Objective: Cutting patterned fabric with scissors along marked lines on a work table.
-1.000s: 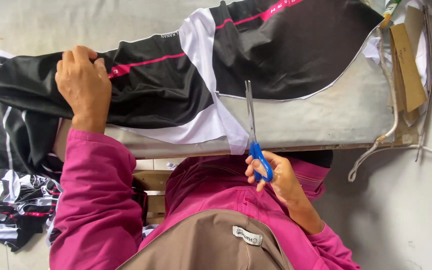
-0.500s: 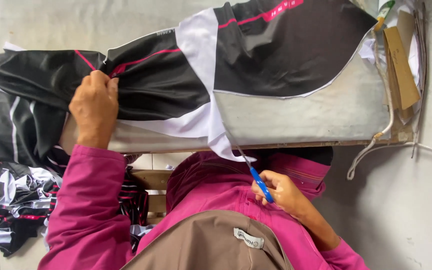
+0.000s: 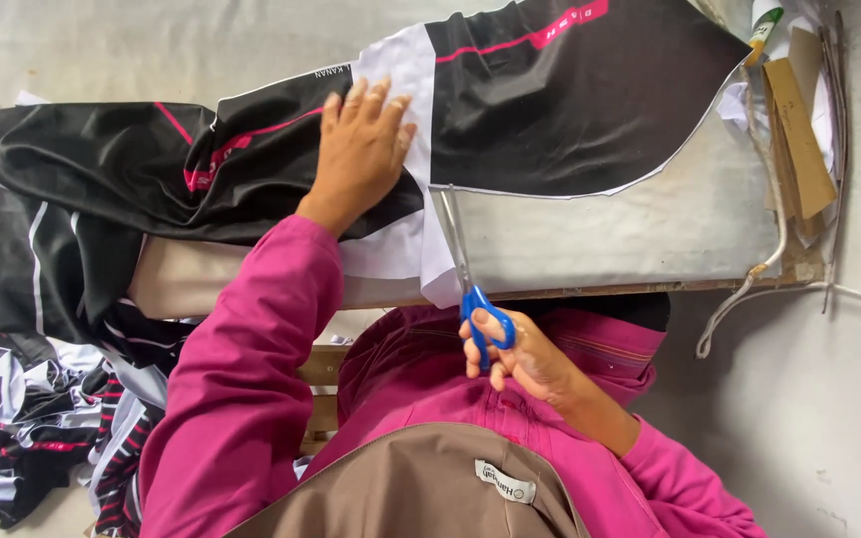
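Note:
A black fabric piece [image 3: 570,110] with a white panel and pink stripes lies spread across the worktable [image 3: 650,234]. My left hand [image 3: 359,154] rests flat on it, fingers spread, beside the white panel. My right hand [image 3: 515,354] grips blue-handled scissors [image 3: 462,264] at the table's near edge. Their blades point up into the white strip of the fabric, right next to my left hand.
More black, white and pink cloth hangs off the table's left end and lies in a heap [image 3: 22,418] on the floor. Cardboard pieces [image 3: 799,134] and a bottle [image 3: 764,20] sit at the table's right end. A cord [image 3: 749,284] dangles there.
My left hand moved right from the bunched cloth and now presses flat by the white panel. The scissors rose from under the table edge into the white strip. The fabric shifted.

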